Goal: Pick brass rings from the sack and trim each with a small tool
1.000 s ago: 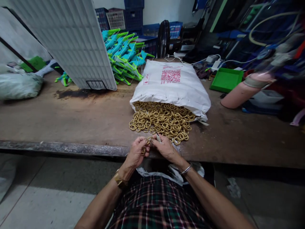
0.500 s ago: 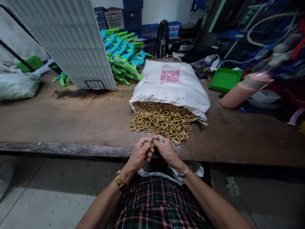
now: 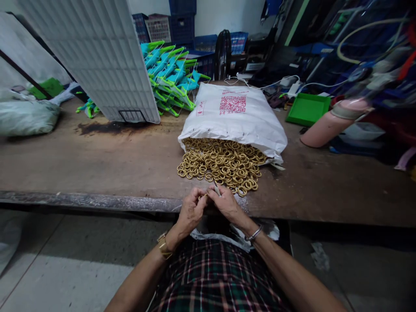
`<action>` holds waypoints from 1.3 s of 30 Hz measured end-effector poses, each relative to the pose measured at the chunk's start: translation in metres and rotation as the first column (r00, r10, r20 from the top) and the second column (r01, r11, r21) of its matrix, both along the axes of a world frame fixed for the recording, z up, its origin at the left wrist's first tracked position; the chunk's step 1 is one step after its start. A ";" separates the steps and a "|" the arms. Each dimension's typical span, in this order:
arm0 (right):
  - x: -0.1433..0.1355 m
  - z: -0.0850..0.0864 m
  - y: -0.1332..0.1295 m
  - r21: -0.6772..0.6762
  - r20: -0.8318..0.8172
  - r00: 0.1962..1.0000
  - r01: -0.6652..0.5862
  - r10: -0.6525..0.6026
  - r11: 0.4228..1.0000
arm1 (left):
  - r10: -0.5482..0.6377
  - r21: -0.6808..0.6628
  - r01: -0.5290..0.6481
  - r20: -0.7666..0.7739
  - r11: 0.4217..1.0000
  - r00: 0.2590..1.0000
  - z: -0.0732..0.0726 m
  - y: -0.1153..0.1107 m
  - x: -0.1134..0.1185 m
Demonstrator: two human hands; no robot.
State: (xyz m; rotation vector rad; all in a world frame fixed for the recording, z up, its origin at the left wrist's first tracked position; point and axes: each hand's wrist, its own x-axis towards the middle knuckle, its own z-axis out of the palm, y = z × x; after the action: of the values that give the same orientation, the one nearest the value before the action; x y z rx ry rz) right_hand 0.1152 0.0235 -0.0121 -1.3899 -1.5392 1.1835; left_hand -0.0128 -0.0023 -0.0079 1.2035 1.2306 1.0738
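At the front edge of the table my left hand (image 3: 191,209) is closed, pinching a gold-coloured ring (image 3: 204,196) between thumb and fingers. Beside it my right hand (image 3: 228,205) is closed around a small, thin, pale blade-like tool (image 3: 217,189) that sticks up past the thumb. Its fingertips meet the left hand at the ring, and the tool's working end is hidden. Just beyond both hands lies a heap of similar gold rings (image 3: 224,167). They spill from the open mouth of a white sack (image 3: 208,117) printed in red.
A ribbed white panel (image 3: 97,65) stands at the left, before stacked teal and green plastic parts (image 3: 175,78). On the right are a green tray (image 3: 308,109) and a pink bottle (image 3: 328,125). A pale bag (image 3: 27,118) sits at far left.
The ring has turned from upright to nearly edge-on in my left fingers. The tool in my right hand now tilts more to the left. The sack and heap look unchanged.
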 end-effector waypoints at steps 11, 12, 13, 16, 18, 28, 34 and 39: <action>0.002 -0.009 0.000 0.011 0.061 0.998 0.004 -0.005 1.000 | -0.072 -0.266 0.130 0.215 0.955 0.974 0.004 -0.006 0.001; 0.004 -0.008 0.000 0.016 0.085 0.996 0.015 -0.016 1.000 | -0.065 -0.269 0.125 0.223 0.955 0.973 0.004 -0.005 0.001; 0.005 -0.008 -0.001 0.031 0.127 0.992 0.018 -0.022 0.999 | -0.059 -0.270 0.121 0.227 0.955 0.972 0.003 -0.005 0.002; 0.011 -0.002 -0.004 0.089 0.350 0.935 -0.095 0.058 0.991 | -0.050 -0.252 0.104 0.215 0.962 0.975 0.002 -0.003 0.002; 0.015 0.002 -0.007 0.083 0.507 0.848 -0.224 0.153 0.971 | -0.051 -0.233 0.096 0.191 0.968 0.980 0.002 -0.002 0.003; 0.013 0.007 -0.009 0.026 0.715 0.663 -0.340 0.220 0.940 | -0.041 -0.221 0.065 0.110 0.973 0.993 0.002 0.002 0.005; 0.012 0.008 -0.008 -0.001 0.747 0.622 -0.349 0.233 0.937 | -0.051 -0.161 0.065 0.092 0.985 0.994 -0.004 0.002 0.004; 0.012 0.013 -0.005 -0.072 0.754 0.576 -0.405 0.316 0.911 | -0.027 -0.053 0.031 0.079 0.998 0.997 -0.014 0.001 0.005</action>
State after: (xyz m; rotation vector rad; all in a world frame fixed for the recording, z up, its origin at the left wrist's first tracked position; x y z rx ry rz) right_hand 0.1273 0.0184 0.0005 -1.6445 -2.5472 0.7072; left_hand -0.0082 -0.0016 -0.0219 1.1244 1.1715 1.0499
